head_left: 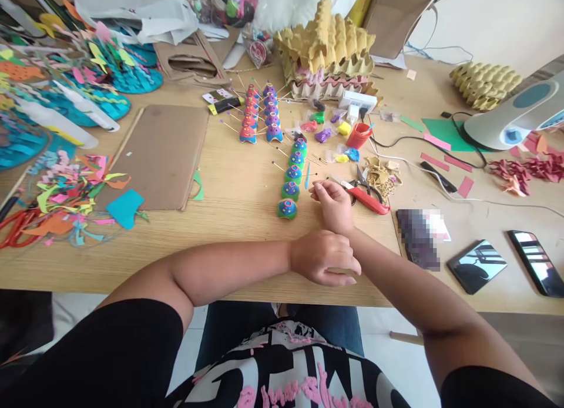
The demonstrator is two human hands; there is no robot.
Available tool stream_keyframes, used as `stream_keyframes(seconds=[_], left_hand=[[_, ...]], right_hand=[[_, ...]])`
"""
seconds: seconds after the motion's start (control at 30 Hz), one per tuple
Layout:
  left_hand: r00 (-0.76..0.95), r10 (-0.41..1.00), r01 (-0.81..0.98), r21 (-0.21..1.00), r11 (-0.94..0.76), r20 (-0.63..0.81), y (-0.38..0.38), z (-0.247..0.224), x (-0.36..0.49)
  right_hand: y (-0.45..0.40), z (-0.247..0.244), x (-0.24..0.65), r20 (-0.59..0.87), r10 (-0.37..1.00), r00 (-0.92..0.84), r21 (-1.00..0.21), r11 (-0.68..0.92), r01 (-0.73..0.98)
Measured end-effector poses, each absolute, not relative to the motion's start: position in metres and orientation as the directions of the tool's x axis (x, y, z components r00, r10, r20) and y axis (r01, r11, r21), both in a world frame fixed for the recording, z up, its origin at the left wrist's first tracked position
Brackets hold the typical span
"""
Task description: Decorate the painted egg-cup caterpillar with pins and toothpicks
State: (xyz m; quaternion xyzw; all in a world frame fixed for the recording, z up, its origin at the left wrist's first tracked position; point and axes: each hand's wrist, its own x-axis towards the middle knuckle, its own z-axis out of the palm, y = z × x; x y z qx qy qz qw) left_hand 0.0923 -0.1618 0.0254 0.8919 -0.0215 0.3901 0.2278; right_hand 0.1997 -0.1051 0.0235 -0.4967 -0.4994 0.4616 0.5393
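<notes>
My right hand [335,207] is over the table with thumb and fingertips pinched together. Whatever they hold, if anything, is too small to make out. Just left of it stands a row of green egg-carton bumps [290,190] topped with blue clay and pink rings. A thin blue modelling tool [307,176] lies between that row and the hand. My left hand [325,258] crosses over my right wrist, fingers loosely bent and slightly apart, holding nothing visible. Behind stand a red-and-blue egg-carton row [249,117] and a purple one [272,117], with ball-headed sticks poking out.
A red-handled cutter [368,199] and scissors [362,176] lie right of my hand, near clay lumps [324,136] and a red cup [359,136]. Phones [476,267] lie at right. Cardboard [154,155] and paper scraps [73,190] cover the left; egg trays [326,49] stack behind.
</notes>
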Motion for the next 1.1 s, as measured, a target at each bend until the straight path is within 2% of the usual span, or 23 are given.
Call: stream_keyframes(seconds=[0.1, 0.17, 0.2, 0.27, 0.37, 0.47, 0.6, 0.7, 0.77, 0.83, 0.93, 1.1], left_hand=[[0.594, 0.099, -0.208, 0.271, -0.940, 0.799, -0.166, 0.025, 0.091], [0.559, 0.093, -0.202, 0.244, -0.949, 0.824, -0.168, 0.027, 0.090], [0.568, 0.099, -0.208, 0.259, -0.943, 0.817, -0.169, 0.029, 0.089], [0.700, 0.125, -0.205, 0.366, -0.908, 0.703, -0.170, 0.036, 0.088], [0.868, 0.186, -0.106, 0.537, -0.837, 0.461, -0.169, 0.050, 0.088], [0.859, 0.274, -0.024, 0.569, -0.822, 0.432, -0.162, 0.064, 0.082], [0.723, 0.478, 0.176, 0.537, -0.825, 0.498, -0.135, 0.075, 0.048], [0.475, 0.659, 0.421, 0.507, -0.752, 0.583, -0.107, 0.070, 0.006], [0.309, 0.723, 0.541, 0.510, -0.668, 0.618, -0.092, 0.059, -0.019], [0.274, 0.790, 0.552, 0.583, -0.596, 0.548, -0.085, 0.044, -0.036], [0.235, 0.900, 0.477, 0.763, -0.436, 0.368, -0.081, 0.027, -0.045], [0.350, 0.917, 0.410, 0.849, -0.334, 0.192, -0.074, 0.019, -0.044]], right_hand=[[-0.103, 0.019, 0.189, 0.223, 0.973, 0.053, -0.970, 0.216, 0.113], [-0.105, 0.018, 0.188, 0.341, 0.939, 0.051, -0.918, 0.320, 0.233], [-0.105, 0.018, 0.189, 0.388, 0.921, 0.041, -0.888, 0.362, 0.284], [-0.106, 0.020, 0.192, 0.436, 0.900, -0.013, -0.842, 0.413, 0.346], [-0.102, 0.023, 0.196, 0.424, 0.901, -0.092, -0.824, 0.425, 0.375], [-0.098, 0.025, 0.198, 0.428, 0.901, -0.073, -0.828, 0.424, 0.367], [-0.094, 0.022, 0.200, 0.340, 0.940, -0.029, -0.894, 0.333, 0.300], [-0.090, 0.015, 0.200, 0.273, 0.962, -0.005, -0.934, 0.267, 0.238], [-0.087, 0.011, 0.199, 0.239, 0.971, -0.008, -0.952, 0.236, 0.193], [-0.085, 0.009, 0.199, 0.206, 0.978, -0.020, -0.967, 0.206, 0.149], [-0.083, 0.009, 0.199, 0.181, 0.983, -0.029, -0.976, 0.183, 0.117], [-0.082, 0.013, 0.200, 0.151, 0.987, -0.049, -0.983, 0.155, 0.094]])
